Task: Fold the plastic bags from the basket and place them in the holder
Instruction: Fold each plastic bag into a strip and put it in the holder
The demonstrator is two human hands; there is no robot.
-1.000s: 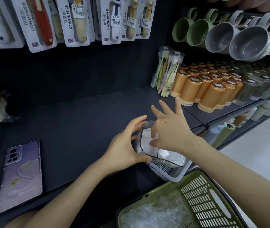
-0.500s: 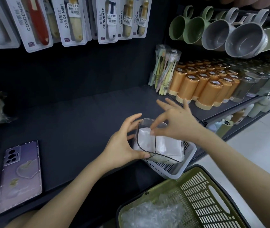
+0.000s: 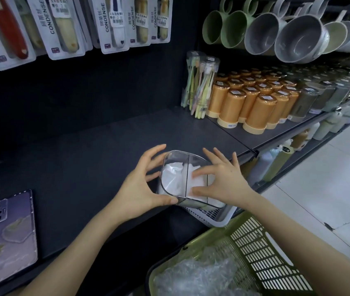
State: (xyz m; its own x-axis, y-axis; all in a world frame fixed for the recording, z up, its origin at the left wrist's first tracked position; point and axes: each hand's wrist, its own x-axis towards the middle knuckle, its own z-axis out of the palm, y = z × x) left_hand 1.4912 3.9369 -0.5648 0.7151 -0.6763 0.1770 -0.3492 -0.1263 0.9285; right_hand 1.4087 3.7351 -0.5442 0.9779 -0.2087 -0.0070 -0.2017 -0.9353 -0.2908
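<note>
Holder (image 3: 171,155) sits mid-frame, gripped by the left hand (image 3: 140,186). The right hand (image 3: 225,180), fingers spread, presses white bags (image 3: 173,178) inside.

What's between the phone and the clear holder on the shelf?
Head view: only bare black shelf, then the left hand gripping the left side of the clear holder. The phone touches neither.

From my remote station I count two hands, the left hand (image 3: 140,189) and the right hand (image 3: 223,184). There is one clear holder (image 3: 169,153) with two compartments, and one white mesh tray (image 3: 219,216) at the front edge of the shelf (image 3: 84,159). One green basket (image 3: 253,238) is in view. One phone (image 3: 7,236) lies near the shelf's front left corner. I also count two toothbrush packs (image 3: 193,82) and at least six hanging mugs (image 3: 300,37). The orange canisters (image 3: 259,112) are too many to count surely.
</note>
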